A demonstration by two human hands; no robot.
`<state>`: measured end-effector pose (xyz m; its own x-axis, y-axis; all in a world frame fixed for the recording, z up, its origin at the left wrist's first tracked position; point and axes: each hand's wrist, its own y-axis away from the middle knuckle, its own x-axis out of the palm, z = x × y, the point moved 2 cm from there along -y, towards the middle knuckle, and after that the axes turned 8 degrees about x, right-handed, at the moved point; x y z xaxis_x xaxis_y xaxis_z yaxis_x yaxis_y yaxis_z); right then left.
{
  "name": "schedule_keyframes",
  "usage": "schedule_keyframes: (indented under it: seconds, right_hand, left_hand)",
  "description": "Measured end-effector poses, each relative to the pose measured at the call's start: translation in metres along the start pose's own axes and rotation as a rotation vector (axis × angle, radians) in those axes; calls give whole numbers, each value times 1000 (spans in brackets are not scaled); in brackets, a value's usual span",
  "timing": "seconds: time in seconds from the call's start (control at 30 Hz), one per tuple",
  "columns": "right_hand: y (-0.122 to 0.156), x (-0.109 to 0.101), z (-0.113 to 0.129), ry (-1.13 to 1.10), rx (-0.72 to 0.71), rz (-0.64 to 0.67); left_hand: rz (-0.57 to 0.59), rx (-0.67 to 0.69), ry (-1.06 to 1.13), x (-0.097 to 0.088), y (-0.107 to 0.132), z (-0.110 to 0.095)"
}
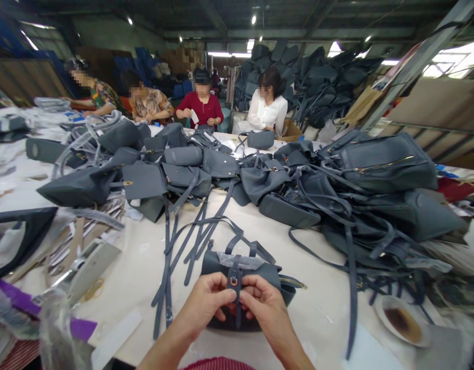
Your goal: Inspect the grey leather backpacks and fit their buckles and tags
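Note:
A small dark grey bag sits on the white table right in front of me, its opening partly covered by clear plastic film. Down its front runs a narrow strap with a gold-coloured buckle. From the left, my left hand pinches the strap just below the buckle, thumb and fingers closed. My right hand pinches the strap's other edge, its thumb close to the left thumb. A zipper with a gold pull sticks out on the bag's right side.
Dark grey bags are heaped across the table, with a taller stack on the right. Loose straps lie ahead of my hands. At the right stands a bowl with brown residue. Several co-workers sit opposite.

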<state>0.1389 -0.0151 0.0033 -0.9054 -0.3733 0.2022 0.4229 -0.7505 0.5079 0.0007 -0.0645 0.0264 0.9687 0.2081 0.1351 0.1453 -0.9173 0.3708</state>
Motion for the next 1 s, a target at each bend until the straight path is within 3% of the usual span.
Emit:
schedule_keyframes:
  seconds: [0.17, 0.37, 0.5, 0.57, 0.63, 0.77, 1.0]
  right_hand:
    - [-4, 1, -1, 10, -45, -2]
    - [1, -1, 1, -13, 10, 58]
    - [5, -2, -2, -221, 65, 99]
    - [7, -2, -3, -295, 51, 121]
    - [8, -1, -5, -305, 8, 136]
    - [9, -1, -10, -276, -105, 131]
    - [7, 1, -10, -195, -97, 47]
  left_hand:
    - [58, -38, -81, 3, -4, 1]
    - [83, 55, -69, 3, -11, 4]
    - [-77, 291, -413, 7, -7, 0]
    - [-129, 365, -485, 11, -4, 0]
    - [-77, 303, -318, 14, -3, 4]
    - [23, 50, 82, 18, -3, 16]
    - [-37, 40, 211, 18, 0, 25]
